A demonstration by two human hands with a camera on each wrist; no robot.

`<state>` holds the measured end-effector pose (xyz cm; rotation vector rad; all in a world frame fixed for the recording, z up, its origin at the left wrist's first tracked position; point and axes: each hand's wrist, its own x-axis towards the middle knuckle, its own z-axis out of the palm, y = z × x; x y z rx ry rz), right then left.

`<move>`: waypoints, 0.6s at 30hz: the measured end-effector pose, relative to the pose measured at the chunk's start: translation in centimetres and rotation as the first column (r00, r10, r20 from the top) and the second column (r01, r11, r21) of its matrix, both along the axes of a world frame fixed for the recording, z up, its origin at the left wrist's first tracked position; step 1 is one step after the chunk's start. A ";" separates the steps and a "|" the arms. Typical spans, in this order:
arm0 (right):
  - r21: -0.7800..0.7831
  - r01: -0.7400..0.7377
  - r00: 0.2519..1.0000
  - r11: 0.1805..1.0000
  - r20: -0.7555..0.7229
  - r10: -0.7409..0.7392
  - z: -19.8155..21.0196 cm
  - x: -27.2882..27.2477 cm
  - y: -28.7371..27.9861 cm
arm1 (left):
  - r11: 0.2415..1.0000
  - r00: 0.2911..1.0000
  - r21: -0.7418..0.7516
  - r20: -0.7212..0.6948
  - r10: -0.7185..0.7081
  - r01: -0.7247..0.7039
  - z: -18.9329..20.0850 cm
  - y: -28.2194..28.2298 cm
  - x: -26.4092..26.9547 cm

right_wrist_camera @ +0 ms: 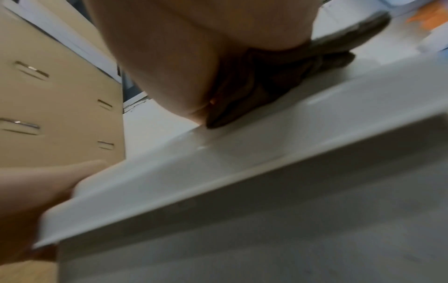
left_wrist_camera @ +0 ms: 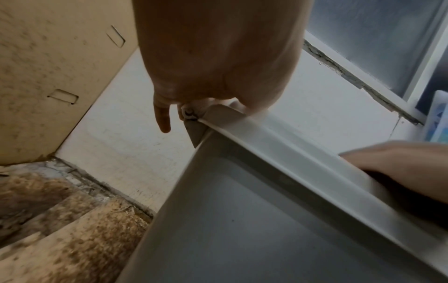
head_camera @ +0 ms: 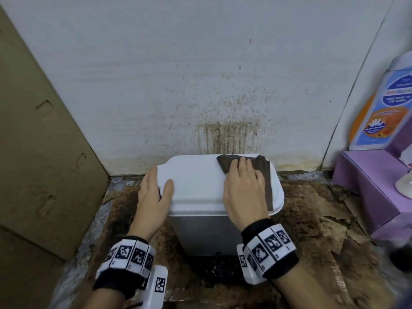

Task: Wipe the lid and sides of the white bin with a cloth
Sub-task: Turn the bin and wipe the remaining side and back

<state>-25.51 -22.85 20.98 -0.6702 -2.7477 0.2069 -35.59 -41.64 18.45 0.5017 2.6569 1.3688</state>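
Note:
The white bin (head_camera: 200, 233) stands on the floor against the wall, its lid (head_camera: 196, 181) closed. A dark brown cloth (head_camera: 265, 175) lies on the right part of the lid, reaching the back right corner. My right hand (head_camera: 243, 188) presses flat on the cloth with straight fingers; in the right wrist view the cloth (right_wrist_camera: 266, 86) bunches under the palm (right_wrist_camera: 194, 47). My left hand (head_camera: 156, 188) grips the lid's left edge, thumb on top and fingers down the side. The left wrist view shows that hand (left_wrist_camera: 213, 57) at the lid's rim (left_wrist_camera: 278, 137).
A tall cardboard box (head_camera: 40, 141) leans on the left. The white wall (head_camera: 223, 108) behind the bin is splashed brown. A purple box (head_camera: 367, 186) with a bottle (head_camera: 383, 112) stands at the right. Stained, torn cardboard (head_camera: 323, 219) covers the floor.

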 end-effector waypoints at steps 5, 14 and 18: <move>-0.051 -0.141 0.975 0.989 0.165 0.148 1.4 -3.4 -4.5 | 0.999 0.999 -0.048 -0.032 0.006 -0.008 0.0 0.1 0.3; 0.007 -0.395 0.914 0.919 0.106 0.392 0.1 -5.8 -5.7 | 0.996 0.996 -0.090 -0.083 -0.011 0.004 -0.5 0.0 0.1; 0.028 -0.370 0.928 0.929 0.050 0.368 -0.3 -3.9 -2.7 | 0.994 0.996 -0.106 -0.081 0.026 -0.035 -0.4 -0.1 0.2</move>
